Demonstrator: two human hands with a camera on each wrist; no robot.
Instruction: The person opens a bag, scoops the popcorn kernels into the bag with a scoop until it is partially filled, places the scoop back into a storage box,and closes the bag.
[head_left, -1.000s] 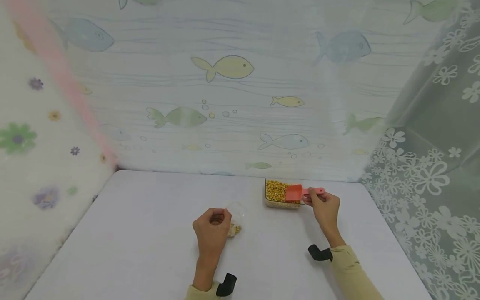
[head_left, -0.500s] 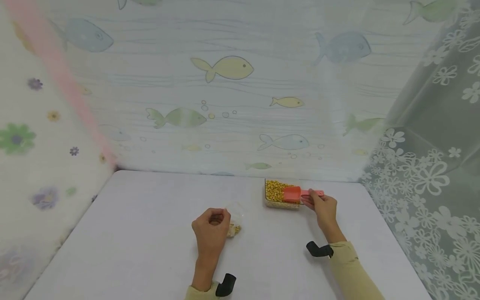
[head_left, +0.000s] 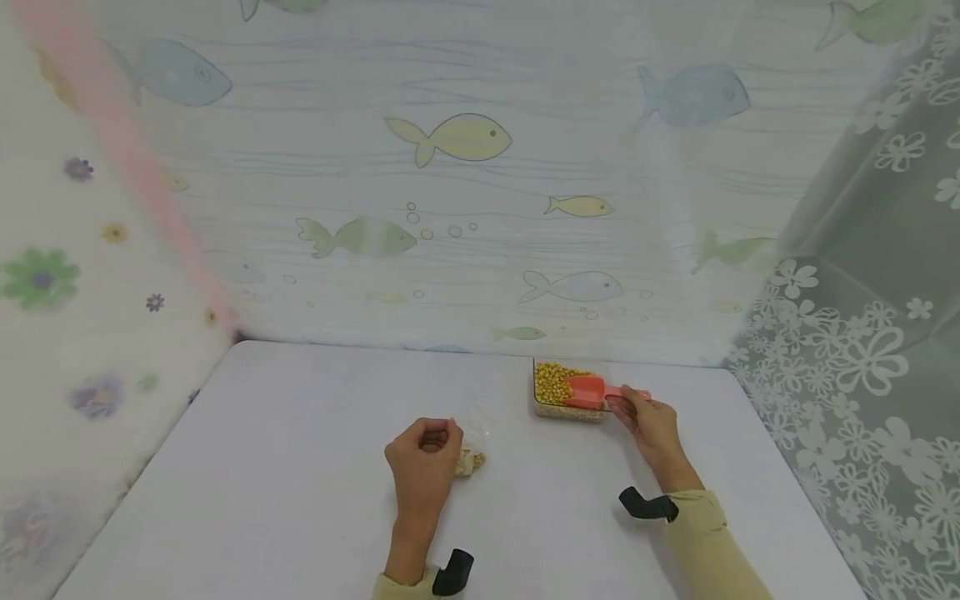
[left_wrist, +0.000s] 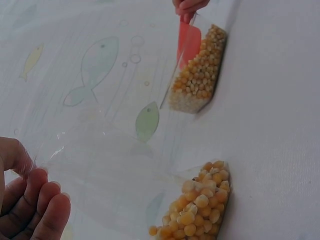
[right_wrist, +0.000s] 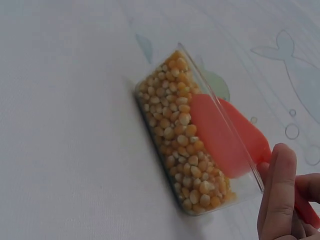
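My right hand [head_left: 651, 423] grips the handle of a red plastic scoop [head_left: 587, 392], whose blade dips into yellow corn kernels [right_wrist: 175, 120]. The kernels fill much of a clear rectangular container [head_left: 567, 412] near the table's back edge. With thumb and fingertips, my left hand [head_left: 424, 454] pinches the upper edge of a clear plastic bag [left_wrist: 115, 165]. Corn kernels [left_wrist: 197, 205] lie in the bag's bottom, which rests on the table. In the head view, the left hand covers part of the bag.
The white table [head_left: 300, 467] extends around both hands. Behind it hangs a fish-print curtain [head_left: 465, 250], with flowered sheets [head_left: 840, 358] at the sides. A black curved piece [head_left: 453, 572] is worn at the left wrist, and a similar one [head_left: 647, 505] at the right.
The scoop's blade has dipped lower and slightly left into the kernels, and my right hand has dropped a little with it. My left hand holds the bag in place.
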